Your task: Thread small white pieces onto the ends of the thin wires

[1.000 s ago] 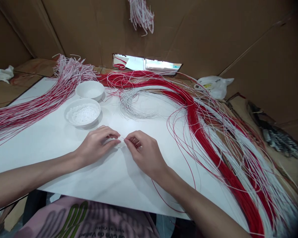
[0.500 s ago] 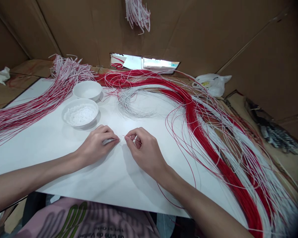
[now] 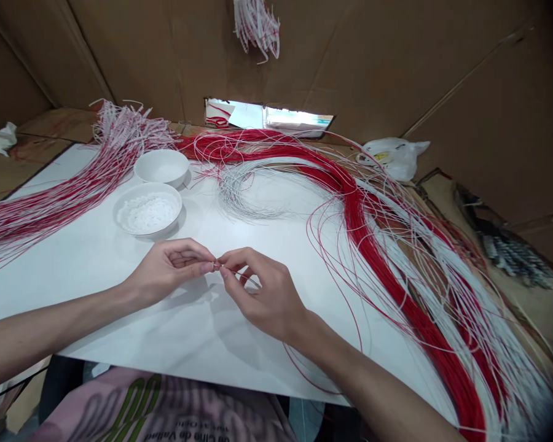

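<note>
My right hand (image 3: 262,294) pinches thin red and white wires (image 3: 249,279) between thumb and forefinger, above the white board (image 3: 239,362). One red strand loops out below the wrist toward the board's near edge. Fingertip to fingertip with it, my left hand (image 3: 168,270) is closed in a pinch. What its fingers hold at the wire ends is too small to make out. Beyond the left hand stands a white bowl (image 3: 120,215) of small white pieces (image 3: 150,212). A second white bowl (image 3: 161,167) stands just behind it.
Long bundles of red wires (image 3: 368,233) and white wires (image 3: 410,276) curve along the right. At the left lies a bundle of red and white strands (image 3: 74,199) with white-covered ends. Cardboard walls (image 3: 373,67) enclose the back; a plastic bag (image 3: 396,158) rests at right.
My hands were apart and now meet at the fingertips. The left hand has turned and lifted off the board, and the right hand has shifted slightly left with the wires.
</note>
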`<state>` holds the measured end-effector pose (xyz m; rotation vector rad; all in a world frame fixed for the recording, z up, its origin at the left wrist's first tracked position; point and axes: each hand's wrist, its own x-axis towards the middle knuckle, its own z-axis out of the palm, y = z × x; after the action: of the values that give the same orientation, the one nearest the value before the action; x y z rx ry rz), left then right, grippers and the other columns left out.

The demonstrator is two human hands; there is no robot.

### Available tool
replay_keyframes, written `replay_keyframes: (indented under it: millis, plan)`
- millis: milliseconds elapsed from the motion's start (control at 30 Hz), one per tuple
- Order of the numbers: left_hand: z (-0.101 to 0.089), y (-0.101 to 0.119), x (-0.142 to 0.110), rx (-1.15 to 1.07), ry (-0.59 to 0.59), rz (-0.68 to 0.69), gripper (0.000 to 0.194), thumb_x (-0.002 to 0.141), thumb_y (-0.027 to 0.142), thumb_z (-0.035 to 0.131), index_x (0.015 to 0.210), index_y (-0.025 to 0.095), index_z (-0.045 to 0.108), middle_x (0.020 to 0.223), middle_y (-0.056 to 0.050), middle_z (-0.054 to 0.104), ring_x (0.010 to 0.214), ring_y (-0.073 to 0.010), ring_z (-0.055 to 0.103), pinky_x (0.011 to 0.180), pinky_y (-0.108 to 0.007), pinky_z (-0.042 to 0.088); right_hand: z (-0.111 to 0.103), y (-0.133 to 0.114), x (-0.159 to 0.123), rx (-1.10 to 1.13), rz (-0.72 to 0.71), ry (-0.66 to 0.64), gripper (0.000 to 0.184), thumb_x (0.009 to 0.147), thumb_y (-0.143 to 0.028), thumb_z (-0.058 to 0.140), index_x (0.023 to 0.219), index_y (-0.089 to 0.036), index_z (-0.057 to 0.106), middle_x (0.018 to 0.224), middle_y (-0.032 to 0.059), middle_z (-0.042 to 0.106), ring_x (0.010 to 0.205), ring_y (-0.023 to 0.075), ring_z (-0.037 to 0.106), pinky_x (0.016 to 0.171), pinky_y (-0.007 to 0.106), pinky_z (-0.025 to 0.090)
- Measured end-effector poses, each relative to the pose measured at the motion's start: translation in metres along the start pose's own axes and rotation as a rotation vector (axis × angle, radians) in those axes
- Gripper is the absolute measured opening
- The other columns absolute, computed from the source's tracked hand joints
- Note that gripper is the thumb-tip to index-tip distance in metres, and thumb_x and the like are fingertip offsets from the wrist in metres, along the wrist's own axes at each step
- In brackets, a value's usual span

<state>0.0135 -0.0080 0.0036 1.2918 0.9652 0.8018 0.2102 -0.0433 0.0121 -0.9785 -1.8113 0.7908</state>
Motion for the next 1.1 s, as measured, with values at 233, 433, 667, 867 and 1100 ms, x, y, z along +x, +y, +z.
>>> replay_keyframes:
  millis: [233, 433, 667, 867, 1100]
  plan:
    - [0.0013, 0.0016, -0.0004, -0.007, 0.002, 0.02, 0.013, 0.075, 0.026, 0.078, 0.082, 0.016, 0.073, 0.084, -0.006, 0.077, 0.082, -0.0179, 0.073, 0.076, -0.026, 0.059, 0.0001, -0.0011, 0.0001, -0.012, -0.036, 0.029, 0.01, 0.087, -0.012, 0.052, 0.091, -0.018, 0.059, 0.087, 0.0021, 0.068, 0.069, 0.0098, 0.061, 0.055, 0.02, 0.053]
    - [0.0008, 0.0009, -0.0013, 0.006, 0.007, 0.051, 0.012, 0.074, 0.026, 0.079, 0.08, 0.017, 0.073, 0.082, -0.006, 0.076, 0.08, -0.0181, 0.073, 0.075, -0.027, 0.06, 0.0009, -0.0007, -0.001, -0.023, -0.067, 0.039, 0.009, 0.088, -0.012, 0.053, 0.091, -0.018, 0.059, 0.087, 0.0026, 0.068, 0.069, 0.0094, 0.062, 0.056, 0.02, 0.054]
    - [0.0012, -0.0004, -0.0019, 0.025, 0.019, 0.081, 0.016, 0.071, 0.029, 0.08, 0.078, 0.017, 0.074, 0.081, -0.007, 0.076, 0.078, -0.0186, 0.072, 0.074, -0.028, 0.06, 0.0013, 0.0002, -0.0015, -0.054, -0.105, 0.034, 0.009, 0.091, -0.014, 0.051, 0.093, -0.018, 0.059, 0.087, 0.0032, 0.068, 0.067, 0.0101, 0.061, 0.056, 0.022, 0.054]
    - [0.0022, -0.0007, -0.0025, 0.021, 0.017, 0.084, 0.013, 0.072, 0.027, 0.08, 0.079, 0.018, 0.074, 0.079, -0.005, 0.075, 0.075, -0.0166, 0.071, 0.07, -0.025, 0.059, 0.0012, 0.0009, -0.0019, -0.08, -0.144, 0.021, 0.008, 0.091, -0.014, 0.052, 0.093, -0.017, 0.059, 0.087, 0.0045, 0.067, 0.069, 0.0108, 0.062, 0.056, 0.022, 0.055]
    - [0.004, 0.0022, -0.0031, 0.018, 0.019, 0.128, 0.011, 0.071, 0.025, 0.079, 0.077, 0.018, 0.075, 0.078, -0.006, 0.074, 0.074, -0.0168, 0.069, 0.069, -0.026, 0.058, 0.0008, 0.0017, -0.0011, -0.068, -0.148, 0.011, 0.009, 0.092, -0.015, 0.05, 0.09, -0.018, 0.059, 0.088, 0.0038, 0.067, 0.071, 0.0108, 0.063, 0.056, 0.022, 0.054]
